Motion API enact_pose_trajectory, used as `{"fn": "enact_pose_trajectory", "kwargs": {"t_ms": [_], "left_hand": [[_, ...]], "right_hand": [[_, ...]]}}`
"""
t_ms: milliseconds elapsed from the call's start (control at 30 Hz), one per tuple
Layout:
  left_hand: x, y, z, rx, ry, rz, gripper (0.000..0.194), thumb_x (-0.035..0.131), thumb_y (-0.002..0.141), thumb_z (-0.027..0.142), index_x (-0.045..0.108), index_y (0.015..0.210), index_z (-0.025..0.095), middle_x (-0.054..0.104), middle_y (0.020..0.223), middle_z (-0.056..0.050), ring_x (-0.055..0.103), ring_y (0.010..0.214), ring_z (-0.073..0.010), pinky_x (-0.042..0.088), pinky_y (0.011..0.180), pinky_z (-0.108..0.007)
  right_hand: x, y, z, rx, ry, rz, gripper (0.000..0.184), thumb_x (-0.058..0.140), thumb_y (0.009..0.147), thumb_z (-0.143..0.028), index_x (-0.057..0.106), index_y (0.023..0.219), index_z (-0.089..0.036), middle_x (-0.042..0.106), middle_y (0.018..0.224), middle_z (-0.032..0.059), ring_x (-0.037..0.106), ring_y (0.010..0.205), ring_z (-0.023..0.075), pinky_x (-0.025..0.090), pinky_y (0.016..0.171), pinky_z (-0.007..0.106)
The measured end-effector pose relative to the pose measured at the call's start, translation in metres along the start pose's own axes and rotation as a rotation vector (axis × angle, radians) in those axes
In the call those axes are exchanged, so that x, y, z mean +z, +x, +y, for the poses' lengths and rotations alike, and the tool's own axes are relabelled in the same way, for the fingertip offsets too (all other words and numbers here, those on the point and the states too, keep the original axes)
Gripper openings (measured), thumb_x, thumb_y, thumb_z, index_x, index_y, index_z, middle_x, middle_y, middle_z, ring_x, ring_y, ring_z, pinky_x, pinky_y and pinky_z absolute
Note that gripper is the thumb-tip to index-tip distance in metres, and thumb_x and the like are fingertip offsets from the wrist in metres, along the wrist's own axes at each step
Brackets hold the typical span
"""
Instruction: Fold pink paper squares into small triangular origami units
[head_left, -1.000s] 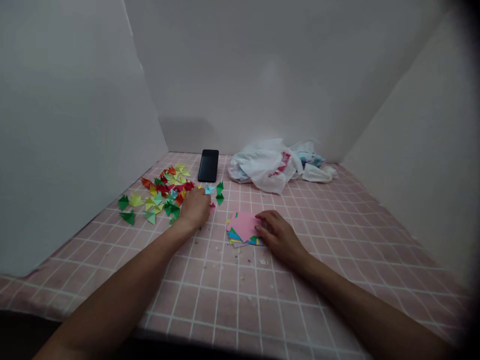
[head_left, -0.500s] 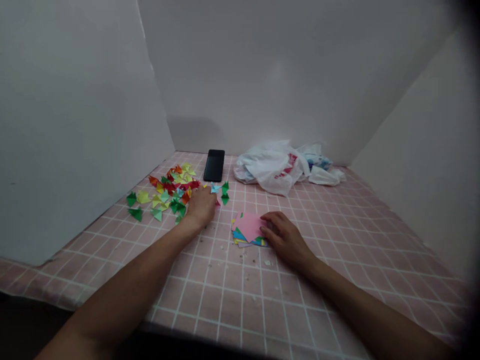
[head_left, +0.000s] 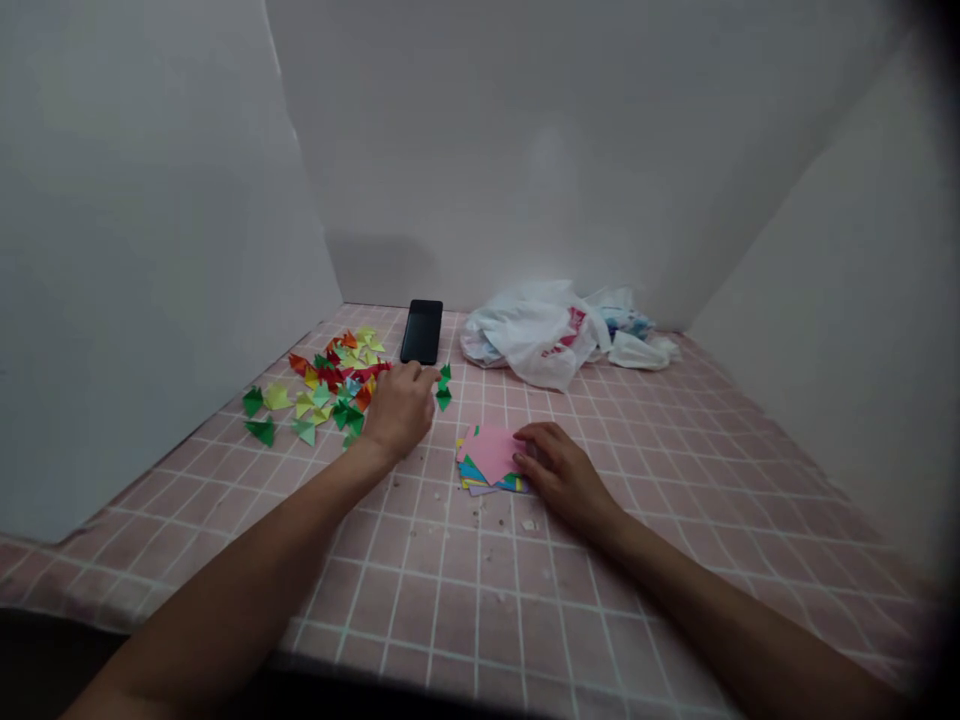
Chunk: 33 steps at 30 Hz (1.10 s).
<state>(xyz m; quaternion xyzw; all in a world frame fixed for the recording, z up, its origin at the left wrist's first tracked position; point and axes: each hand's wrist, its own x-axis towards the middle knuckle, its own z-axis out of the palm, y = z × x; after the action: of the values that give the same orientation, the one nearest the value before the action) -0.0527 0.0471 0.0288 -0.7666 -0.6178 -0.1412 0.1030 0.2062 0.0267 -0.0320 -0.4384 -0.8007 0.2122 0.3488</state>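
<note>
My left hand (head_left: 401, 408) reaches over the right side of a spread of small folded paper pieces (head_left: 328, 376) in red, orange, yellow and green. Its index finger stretches out to the green folded pieces (head_left: 444, 388) at the right end. The palm side is hidden, along with any paper under it. Beside a stack of square coloured paper (head_left: 491, 455), pink on top with blue, yellow and green edges below, rests my right hand (head_left: 566, 475). Its thumb and fingers are apart, with the fingertips touching the stack's right edge.
A black phone (head_left: 421, 332) lies behind the folded pieces. Crumpled white plastic bags (head_left: 544, 335) sit by the back wall. Pink checked cloth (head_left: 450, 600) covers the table, with small bits scattered in front of the stack. Pale walls enclose the left, back and right.
My left hand has shifted slightly forward and right over the folded pieces, covering the light blue and pink ones by its fingers. My right hand stays at the stack. The view has turned slightly.
</note>
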Motion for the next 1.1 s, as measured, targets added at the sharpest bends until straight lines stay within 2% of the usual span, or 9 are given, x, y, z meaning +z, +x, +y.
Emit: {"fn": "enact_pose_trajectory", "kwargs": {"t_ms": [100,167,267,400,600,767,833,1000,1100], "left_hand": [[0.003,-0.005,0.012,0.12,-0.25,0.1,0.021,0.051,0.094,0.017,0.07,0.104,0.015,0.068,0.104,-0.011,0.06,0.103,-0.0262,0.044,0.095,-0.039],[0.012,-0.01,0.02,0.259,-0.415,-0.019,0.017,0.055,0.094,0.02,0.071,0.1,0.015,0.068,0.102,-0.01,0.062,0.102,-0.0235,0.046,0.095,-0.036],[0.026,-0.017,0.028,0.438,-0.544,-0.233,0.028,0.066,0.088,0.025,0.068,0.114,0.017,0.066,0.118,-0.01,0.058,0.114,-0.0236,0.045,0.102,-0.037],[0.033,-0.02,0.03,0.431,-0.572,-0.311,0.042,0.072,0.084,0.03,0.064,0.124,0.018,0.062,0.124,-0.011,0.056,0.118,-0.0249,0.044,0.104,-0.038],[0.023,-0.019,0.032,0.496,-0.486,-0.309,0.048,0.075,0.081,0.036,0.065,0.123,0.015,0.064,0.123,-0.013,0.059,0.115,-0.0274,0.046,0.102,-0.041],[0.027,-0.021,0.035,0.51,-0.431,-0.226,0.023,0.059,0.094,0.025,0.07,0.111,0.014,0.07,0.117,-0.013,0.063,0.111,-0.0262,0.049,0.099,-0.042],[0.032,-0.021,0.034,0.532,-0.457,-0.164,0.023,0.051,0.098,0.022,0.072,0.108,0.017,0.072,0.114,-0.011,0.066,0.106,-0.0237,0.052,0.095,-0.041],[0.031,-0.024,0.036,0.537,-0.541,0.17,0.023,0.051,0.098,0.017,0.071,0.108,0.015,0.073,0.109,-0.013,0.068,0.1,-0.0243,0.056,0.086,-0.04],[0.024,-0.029,0.044,0.535,-0.651,0.218,0.022,0.049,0.099,0.019,0.069,0.106,0.014,0.074,0.1,-0.011,0.069,0.093,-0.0204,0.057,0.082,-0.034]], "right_hand": [[0.0,-0.001,-0.002,-0.044,0.011,-0.027,0.024,0.066,0.088,-0.025,0.066,0.112,-0.022,0.064,0.119,0.0115,0.062,0.11,0.0269,0.052,0.096,0.046],[0.0,-0.002,-0.004,-0.082,-0.043,-0.084,0.032,0.07,0.085,-0.024,0.067,0.117,-0.022,0.064,0.125,0.0123,0.061,0.115,0.0284,0.049,0.1,0.049],[-0.002,-0.002,-0.007,-0.121,-0.148,-0.149,0.032,0.071,0.084,-0.021,0.068,0.116,-0.018,0.066,0.123,0.0143,0.06,0.115,0.0305,0.047,0.101,0.051],[-0.008,0.0,-0.011,-0.125,-0.174,-0.189,0.028,0.07,0.086,-0.021,0.068,0.114,-0.019,0.068,0.115,0.0125,0.061,0.108,0.0281,0.049,0.097,0.047],[-0.01,0.001,-0.011,-0.14,-0.193,-0.203,0.024,0.069,0.088,-0.024,0.068,0.111,-0.018,0.066,0.109,0.0129,0.06,0.102,0.0279,0.049,0.091,0.045],[-0.006,0.0,-0.01,-0.161,-0.181,-0.183,0.021,0.066,0.09,-0.021,0.068,0.111,-0.017,0.066,0.109,0.0136,0.06,0.101,0.0274,0.05,0.09,0.045],[-0.004,-0.001,-0.007,-0.175,-0.156,-0.152,0.021,0.065,0.091,-0.021,0.068,0.111,-0.018,0.066,0.107,0.013,0.061,0.099,0.027,0.051,0.089,0.045],[-0.009,-0.002,-0.004,-0.192,0.01,0.094,0.016,0.059,0.093,-0.014,0.07,0.104,-0.02,0.066,0.102,0.0097,0.063,0.095,0.0226,0.052,0.084,0.038],[-0.015,-0.002,-0.009,-0.226,0.077,0.151,0.013,0.059,0.093,-0.013,0.07,0.093,-0.021,0.067,0.096,0.0073,0.064,0.091,0.0213,0.051,0.081,0.036]]}}
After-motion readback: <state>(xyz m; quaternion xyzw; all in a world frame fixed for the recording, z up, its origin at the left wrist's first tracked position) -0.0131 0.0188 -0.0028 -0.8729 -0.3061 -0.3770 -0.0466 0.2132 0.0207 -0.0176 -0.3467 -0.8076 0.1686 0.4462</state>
